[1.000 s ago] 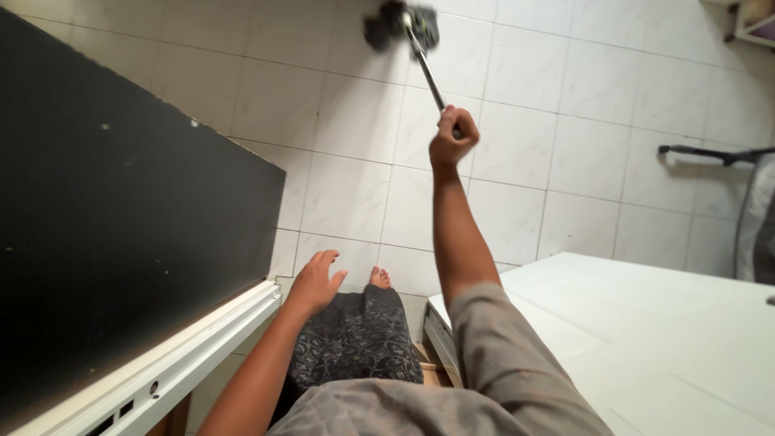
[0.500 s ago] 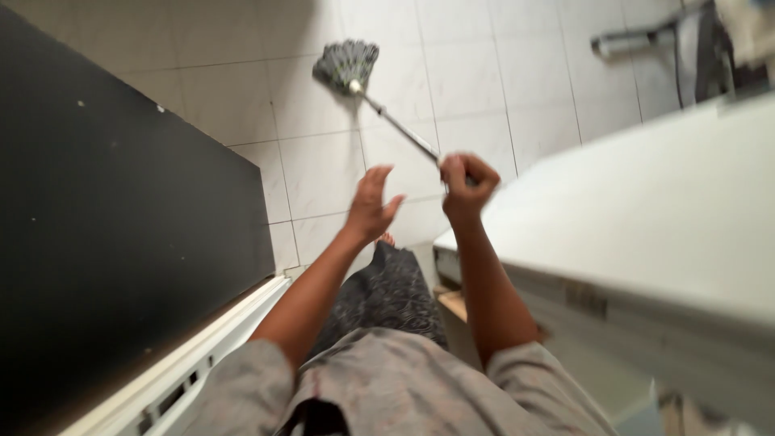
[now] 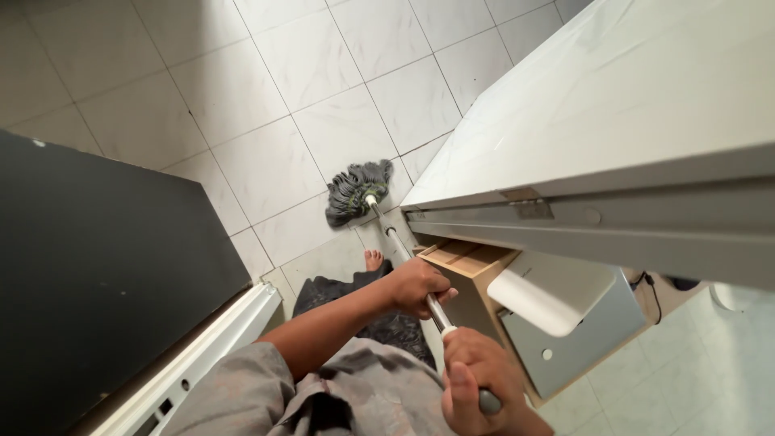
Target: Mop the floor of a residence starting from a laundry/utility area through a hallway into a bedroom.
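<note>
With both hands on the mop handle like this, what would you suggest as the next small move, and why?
Probably draw the mop head back along the floor tiles toward the foot. Left hand and right hand both grip the handle, and the head rests beside the white table's corner.

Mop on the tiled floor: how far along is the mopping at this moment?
Done: cannot tell; the floor tiles show no clear wet or dirty patches. In hand: left hand and right hand both grip the mop handle, mop head on the floor beside the white table. What is left cannot be judged.
</note>
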